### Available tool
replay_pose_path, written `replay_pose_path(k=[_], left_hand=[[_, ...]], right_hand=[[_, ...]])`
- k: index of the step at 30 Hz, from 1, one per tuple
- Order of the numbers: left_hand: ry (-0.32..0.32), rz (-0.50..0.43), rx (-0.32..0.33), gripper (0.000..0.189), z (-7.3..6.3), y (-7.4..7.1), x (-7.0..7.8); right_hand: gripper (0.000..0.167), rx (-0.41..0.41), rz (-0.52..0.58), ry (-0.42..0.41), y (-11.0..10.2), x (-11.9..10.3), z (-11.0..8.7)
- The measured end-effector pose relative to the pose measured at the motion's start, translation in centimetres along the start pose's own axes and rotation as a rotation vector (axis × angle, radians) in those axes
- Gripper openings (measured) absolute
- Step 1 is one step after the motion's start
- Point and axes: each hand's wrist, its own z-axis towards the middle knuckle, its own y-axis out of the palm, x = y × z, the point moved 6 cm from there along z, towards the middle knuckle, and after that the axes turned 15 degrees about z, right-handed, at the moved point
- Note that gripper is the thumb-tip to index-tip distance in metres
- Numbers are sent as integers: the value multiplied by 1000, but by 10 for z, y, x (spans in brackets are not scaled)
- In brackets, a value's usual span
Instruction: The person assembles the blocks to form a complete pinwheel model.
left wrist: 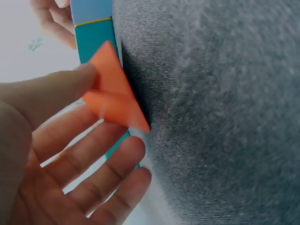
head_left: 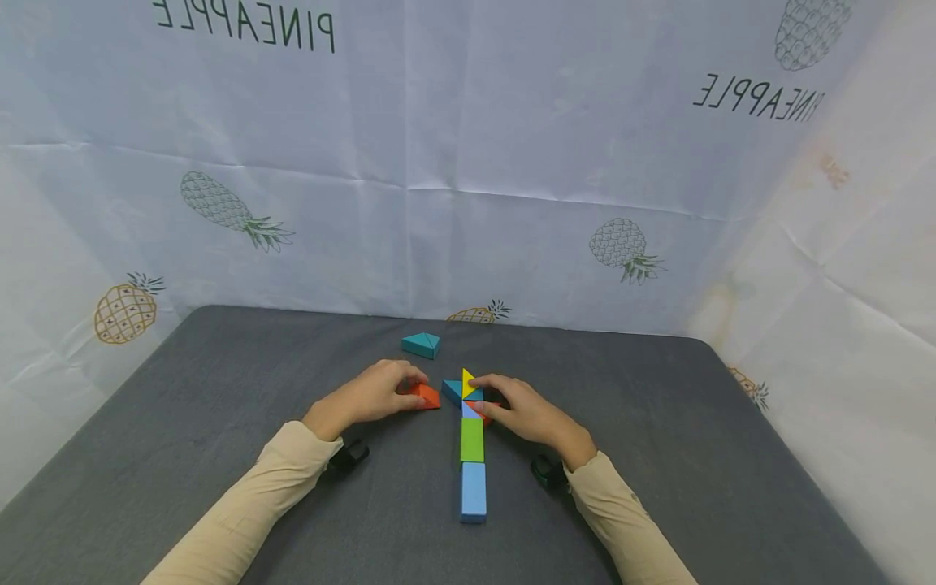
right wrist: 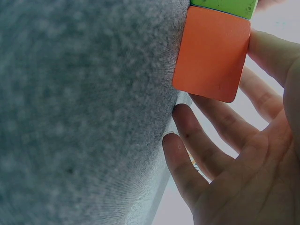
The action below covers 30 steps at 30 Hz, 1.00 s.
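My left hand (head_left: 376, 394) pinches an orange triangular block (head_left: 426, 396) between thumb and fingers, just left of a column of blocks. In the left wrist view that block (left wrist: 112, 89) stands tilted, its lower edge close to the cloth. My right hand (head_left: 530, 414) holds a red-orange block (right wrist: 213, 54) against the column's right side, thumb on it and index fingertip by the yellow triangle (head_left: 465, 383). Beside the yellow piece are dark blue triangles (head_left: 451, 392). Below lie a pale violet triangle (head_left: 468, 410), a green block (head_left: 472, 439) and a light blue block (head_left: 473, 491).
Teal triangular blocks (head_left: 420, 346) lie together behind the left hand, toward the table's far edge. A dark grey cloth covers the table (head_left: 629, 390). Behind it hangs a pale curtain (head_left: 439, 122) printed with pineapples.
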Motion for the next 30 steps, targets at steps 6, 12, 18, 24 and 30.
replay_pose_path(k=[6, 12, 18, 24, 30], left_hand=[[24, -58, -14, 28, 1, 2, 0], [-2, -33, -13, 31, 0, 3, -1], [-30, -30, -8, 37, -1, 3, -1], [-33, -49, 0, 36, 1, 3, 1], [-20, -50, 9, 36, 4, 4, 5]], right_hand=[[43, -2, 0, -1, 0, 1, 0], [43, -5, 0, -8, 0, 1, 0], [43, -3, -8, -8, 0, 0, 0], [42, -1, -5, 2, 0, -1, 0], [42, -5, -1, 1, 0, -2, 0]])
